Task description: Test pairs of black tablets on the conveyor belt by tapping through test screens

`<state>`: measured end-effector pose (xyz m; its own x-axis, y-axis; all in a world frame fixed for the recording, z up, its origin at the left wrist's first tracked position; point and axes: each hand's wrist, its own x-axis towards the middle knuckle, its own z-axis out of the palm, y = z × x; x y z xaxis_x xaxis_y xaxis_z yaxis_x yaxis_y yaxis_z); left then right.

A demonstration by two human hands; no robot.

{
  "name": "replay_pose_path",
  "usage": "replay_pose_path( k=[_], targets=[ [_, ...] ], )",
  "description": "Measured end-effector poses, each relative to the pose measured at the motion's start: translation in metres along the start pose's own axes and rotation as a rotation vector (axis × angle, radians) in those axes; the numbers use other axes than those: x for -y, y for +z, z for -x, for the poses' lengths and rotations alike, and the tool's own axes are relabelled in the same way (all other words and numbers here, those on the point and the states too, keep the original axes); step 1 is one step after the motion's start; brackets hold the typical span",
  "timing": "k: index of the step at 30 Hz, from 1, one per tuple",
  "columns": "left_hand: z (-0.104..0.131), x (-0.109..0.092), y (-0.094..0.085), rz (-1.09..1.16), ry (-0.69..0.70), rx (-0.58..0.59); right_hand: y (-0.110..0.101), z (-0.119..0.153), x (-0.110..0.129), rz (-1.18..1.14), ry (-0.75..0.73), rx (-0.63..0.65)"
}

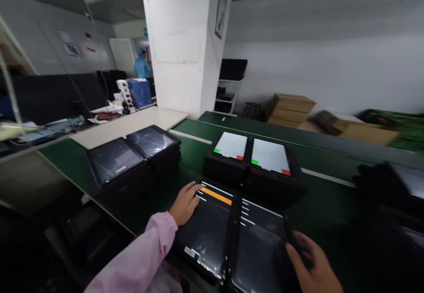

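Two dark tablets lie side by side before us on the green bench point(331, 169), long axes running away from us, menu lines at their far ends. Our left hand point(186, 203) rests loosely open on the left tablet point(208, 231). Our right hand point(313, 262) curls around the right tablet point(260, 244) at its right edge.

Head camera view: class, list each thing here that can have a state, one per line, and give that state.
Near left tablet: on, dark menu with an orange bar.
Near right tablet: on, dark menu of white lines.
Far pair of tablets: on, white screens with green and red corners.
Left pair of tablets: screens dark.
Left hand: fingers resting on the near left tablet's edge.
Right hand: gripping the near right tablet's right edge.
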<state>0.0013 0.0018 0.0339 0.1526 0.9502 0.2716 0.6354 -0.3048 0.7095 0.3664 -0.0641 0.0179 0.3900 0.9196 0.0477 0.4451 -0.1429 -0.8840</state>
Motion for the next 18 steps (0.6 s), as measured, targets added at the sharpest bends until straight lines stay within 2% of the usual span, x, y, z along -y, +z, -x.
replay_pose_path(
  k=[6,12,18],
  targets=[
    [-0.007,0.005,-0.003,0.028,0.031,-0.111,0.019,-0.002,0.02,0.066,-0.191,0.109],
    [-0.013,0.005,-0.003,0.003,0.039,-0.182,0.034,-0.01,0.024,0.17,-0.426,0.106],
    [-0.017,0.011,-0.002,-0.025,0.05,-0.184,0.037,-0.019,0.034,0.229,-0.459,0.103]
  ],
)
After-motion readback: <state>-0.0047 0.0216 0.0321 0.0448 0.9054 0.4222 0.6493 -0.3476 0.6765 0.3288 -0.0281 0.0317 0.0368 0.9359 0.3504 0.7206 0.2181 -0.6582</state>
